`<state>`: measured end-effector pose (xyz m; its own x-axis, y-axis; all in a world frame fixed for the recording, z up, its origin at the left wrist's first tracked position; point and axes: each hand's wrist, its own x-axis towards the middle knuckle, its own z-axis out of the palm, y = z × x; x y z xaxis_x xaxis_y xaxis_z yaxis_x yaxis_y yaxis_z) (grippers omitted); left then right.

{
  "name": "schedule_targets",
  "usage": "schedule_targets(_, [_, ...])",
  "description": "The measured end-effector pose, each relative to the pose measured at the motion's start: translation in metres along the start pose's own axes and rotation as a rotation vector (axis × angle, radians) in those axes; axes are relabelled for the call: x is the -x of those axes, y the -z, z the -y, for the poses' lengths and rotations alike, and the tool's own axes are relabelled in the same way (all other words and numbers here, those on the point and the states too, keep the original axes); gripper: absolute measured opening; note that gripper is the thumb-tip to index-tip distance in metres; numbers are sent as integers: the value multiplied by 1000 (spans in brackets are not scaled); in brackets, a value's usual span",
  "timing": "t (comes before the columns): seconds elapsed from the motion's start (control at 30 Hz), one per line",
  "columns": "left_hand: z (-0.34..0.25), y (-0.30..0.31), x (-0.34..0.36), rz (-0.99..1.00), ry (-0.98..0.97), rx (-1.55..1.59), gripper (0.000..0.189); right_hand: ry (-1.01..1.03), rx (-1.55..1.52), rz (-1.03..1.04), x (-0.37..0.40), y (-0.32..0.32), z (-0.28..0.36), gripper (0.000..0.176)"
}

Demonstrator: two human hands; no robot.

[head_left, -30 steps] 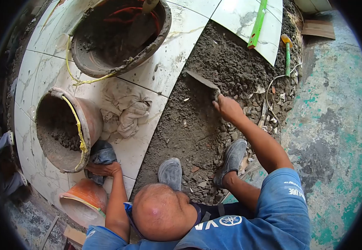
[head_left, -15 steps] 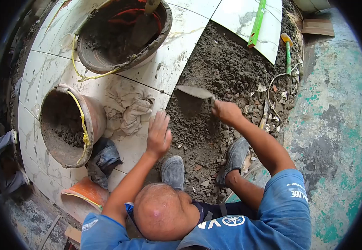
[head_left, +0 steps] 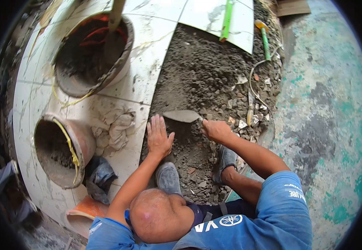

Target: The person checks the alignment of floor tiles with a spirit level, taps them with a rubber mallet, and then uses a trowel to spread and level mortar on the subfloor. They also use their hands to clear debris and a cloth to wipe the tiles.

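Observation:
A trowel [head_left: 182, 116] with a pointed grey blade lies low over the dark mortar bed [head_left: 197, 71]. Its handle is wrapped in my right hand [head_left: 217, 131], and the blade points left. My left hand [head_left: 159, 136] is stretched flat, palm down, at the edge between the white tiles [head_left: 141, 50] and the mortar. The blade's tip is close to its fingertips. Nothing shows in the left hand. Some of the mortar just below the blade is in shadow.
Two mortar buckets, one large [head_left: 124, 62] and one smaller [head_left: 87, 139], stand on the tiles at left, beside a crumpled rag [head_left: 116, 129]. A green level [head_left: 227, 21] and a mallet [head_left: 265, 41] lie at top. Rubble [head_left: 239, 106] lines the right side.
The view has shifted, so the buckets and tiles appear further left. The trowel now sits nearer my left hand, which still lies flat and open. My right hand keeps its hold.

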<state>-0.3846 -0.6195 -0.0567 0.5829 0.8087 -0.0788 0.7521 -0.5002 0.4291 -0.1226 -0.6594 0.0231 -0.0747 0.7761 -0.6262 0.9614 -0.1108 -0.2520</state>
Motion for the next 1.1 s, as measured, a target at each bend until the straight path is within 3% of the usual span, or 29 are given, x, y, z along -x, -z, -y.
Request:
schedule_targets(0.1, [-5, -27, 13, 32, -32, 45, 85, -72, -119, -177, 13, 8, -8, 34])
schedule_targets(0.13, [-9, -28, 9, 36, -56, 54, 85, -194, -223, -251, 7, 18, -13, 37])
schedule_targets(0.33, [-20, -17, -21, 154, -352, 355, 82, -466, -51, -495, -42, 84, -118, 40])
schedule_targets(0.4, [-17, -4, -33, 105, -361, 329, 80, -515, -125, -340, -37, 59, -133, 38])
schedule_targets(0.53, [3, 19, -47, -58, -248, 260, 76, -402, -86, -252, 33, 21, -131, 37])
schedule_targets(0.6, [10, 32, -53, -111, -188, 277, 74, -404, 5, -160, 73, 47, -141, 38])
schedule_targets(0.67, [10, 50, -64, -123, -203, 241, 72, -404, 14, -233, 103, 74, -158, 40])
schedule_targets(0.8, [1, 87, -81, -83, -264, 171, 68, -595, -51, -274, 128, 110, -171, 41])
schedule_targets(0.87, [-8, 101, -92, 49, -344, 164, 67, -637, -118, -295, 114, 112, -183, 43])
schedule_targets(0.93, [-12, 110, -101, 42, -418, 78, 68, -626, -155, -342, 82, 113, -205, 43])
schedule_targets(1.0, [-11, 126, -102, 258, -544, 27, 69, -561, -190, -467, 47, 117, -229, 40])
schedule_targets(1.1, [-10, 161, -79, 337, -475, -53, 70, -514, -128, -457, -2, 120, -275, 41])
